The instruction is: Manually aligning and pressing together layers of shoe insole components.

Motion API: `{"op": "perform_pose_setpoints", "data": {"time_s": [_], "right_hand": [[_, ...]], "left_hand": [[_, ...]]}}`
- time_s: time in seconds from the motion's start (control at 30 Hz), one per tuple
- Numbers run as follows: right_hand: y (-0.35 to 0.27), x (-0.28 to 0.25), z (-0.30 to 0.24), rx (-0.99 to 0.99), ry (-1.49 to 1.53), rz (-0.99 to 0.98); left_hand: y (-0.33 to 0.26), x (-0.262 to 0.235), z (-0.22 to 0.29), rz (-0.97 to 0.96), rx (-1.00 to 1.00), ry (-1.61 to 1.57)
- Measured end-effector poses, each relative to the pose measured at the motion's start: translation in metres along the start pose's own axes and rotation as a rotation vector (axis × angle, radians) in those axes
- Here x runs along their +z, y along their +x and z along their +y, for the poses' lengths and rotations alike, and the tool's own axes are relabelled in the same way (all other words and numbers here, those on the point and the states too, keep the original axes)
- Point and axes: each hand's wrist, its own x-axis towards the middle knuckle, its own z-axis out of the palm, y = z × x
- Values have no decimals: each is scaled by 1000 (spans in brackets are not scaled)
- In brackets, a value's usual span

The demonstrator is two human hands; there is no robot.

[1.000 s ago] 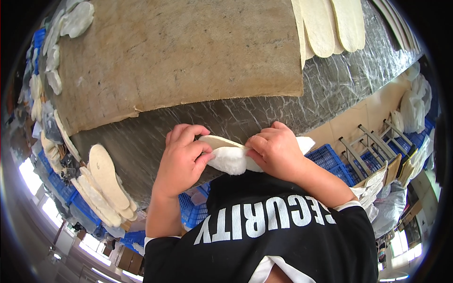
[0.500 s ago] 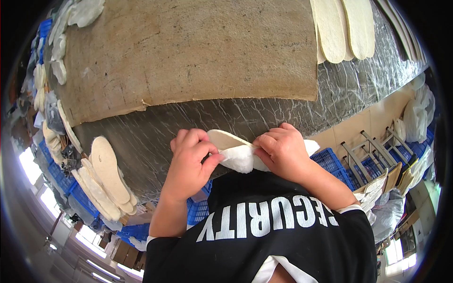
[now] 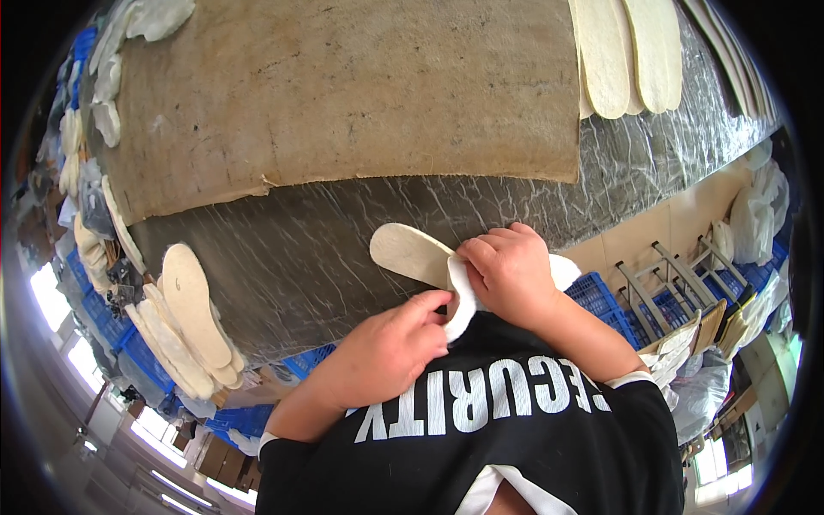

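Fingers of the left hand (image 3: 390,348) pinch the white fabric lining (image 3: 461,300) at the near tabletop (image 3: 300,257) edge, while the right hand (image 3: 508,270) presses curled fingers onto the beige insole (image 3: 410,252). Both layers look light and floppy, best gripped at their edges.

Soft, even daylight fills the scene, brightest at the lower left and lower right rims, where the windows (image 3: 51,296) are blown out to white. The clear film over the counter (image 3: 343,249) throws thin white streaks of glare, and shadows under the hands are faint. Fisheye bending curves straight edges toward a black rim, where detail goes soft; the centre is sharp.
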Motion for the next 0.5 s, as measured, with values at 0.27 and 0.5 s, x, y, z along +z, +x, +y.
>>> {"op": "perform_pose_setpoints", "data": {"time_s": [0.27, 0.5], "right_hand": [[-1, -6, 2, -18, 58, -40], [-2, -7, 3, -44, 102, -27]], "left_hand": [[2, -14, -34, 428, -455, -753], [7, -16, -42, 283, -426, -368]]}}
